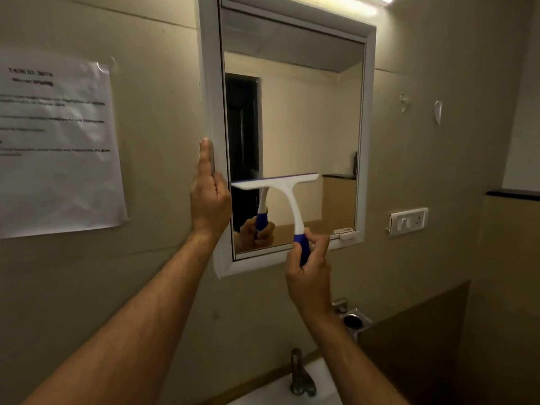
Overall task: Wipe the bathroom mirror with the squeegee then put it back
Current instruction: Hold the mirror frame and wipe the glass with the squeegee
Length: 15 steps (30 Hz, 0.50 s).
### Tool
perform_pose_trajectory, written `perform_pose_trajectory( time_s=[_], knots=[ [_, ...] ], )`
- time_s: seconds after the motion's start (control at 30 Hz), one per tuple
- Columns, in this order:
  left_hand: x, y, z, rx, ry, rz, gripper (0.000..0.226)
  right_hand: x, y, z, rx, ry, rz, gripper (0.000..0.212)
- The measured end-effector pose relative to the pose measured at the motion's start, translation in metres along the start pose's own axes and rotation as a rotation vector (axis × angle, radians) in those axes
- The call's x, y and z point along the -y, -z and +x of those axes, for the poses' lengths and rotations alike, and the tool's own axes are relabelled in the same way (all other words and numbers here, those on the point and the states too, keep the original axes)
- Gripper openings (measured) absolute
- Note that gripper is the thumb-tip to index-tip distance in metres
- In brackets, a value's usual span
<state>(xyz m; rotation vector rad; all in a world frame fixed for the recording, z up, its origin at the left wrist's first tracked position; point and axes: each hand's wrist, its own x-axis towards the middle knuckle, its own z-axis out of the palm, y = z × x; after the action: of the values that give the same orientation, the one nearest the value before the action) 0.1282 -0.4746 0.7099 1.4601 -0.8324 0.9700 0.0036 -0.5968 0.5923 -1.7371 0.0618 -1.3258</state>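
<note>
White-and-blue squeegee [280,194] on mirror [306,118] lower left | right hand [309,267] grips handle | left hand [209,197] flat, steadying frame | wiping underway; return pending

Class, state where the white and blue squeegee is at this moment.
In the head view, the white and blue plastic squeegee lies against the lower glass of the white-framed wall mirror, its blue handle gripped by the right hand, just right of the left hand.

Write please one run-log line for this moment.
phase: wiping | right hand: grips squeegee handle | blade: on mirror glass, lower part | left hand: flat on mirror frame's left edge | put back: not yet
</note>
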Motion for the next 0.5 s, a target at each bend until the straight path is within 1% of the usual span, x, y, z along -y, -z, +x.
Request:
perform_pose_trajectory(
  time_s=[0.2,0.33,0.5],
  knots=[
    [-0.002,0.000,-0.010,-0.024,0.021,0.019,0.055,-0.013,0.008,-0.030,0.036,-0.056,-0.015,0.024],
    [-0.003,0.003,-0.012,-0.001,0.048,0.012,0.054,-0.003,0.010,-0.024,0.005,-0.085,0.014,0.024],
    [-0.002,0.009,-0.012,0.053,0.076,0.037,0.054,0.003,0.010,-0.026,0.017,-0.110,-0.006,0.024]
  ],
)
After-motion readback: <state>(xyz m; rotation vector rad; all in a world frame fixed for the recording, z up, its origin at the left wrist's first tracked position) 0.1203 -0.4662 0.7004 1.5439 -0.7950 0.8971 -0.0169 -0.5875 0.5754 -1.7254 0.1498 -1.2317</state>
